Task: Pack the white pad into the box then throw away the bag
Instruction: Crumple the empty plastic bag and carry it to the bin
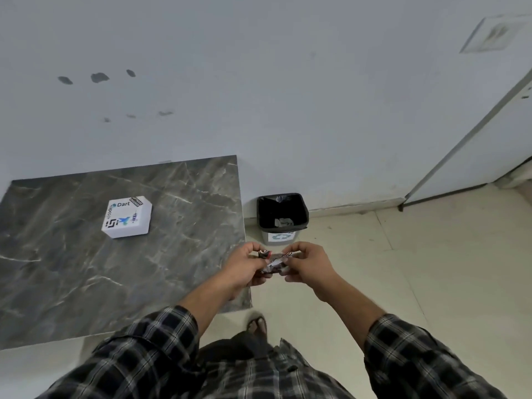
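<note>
At lower centre the crumpled bag [273, 262] was gripped by the left hand [244, 267] and right hand [306, 267]; released there, it could have missed the bin [283, 217] just above.

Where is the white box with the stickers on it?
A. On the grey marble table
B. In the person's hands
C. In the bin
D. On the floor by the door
A. The white box sits closed on the grey marble table, away from both hands, while the left hand and right hand hold a crumpled bag in front of the bin.
</note>
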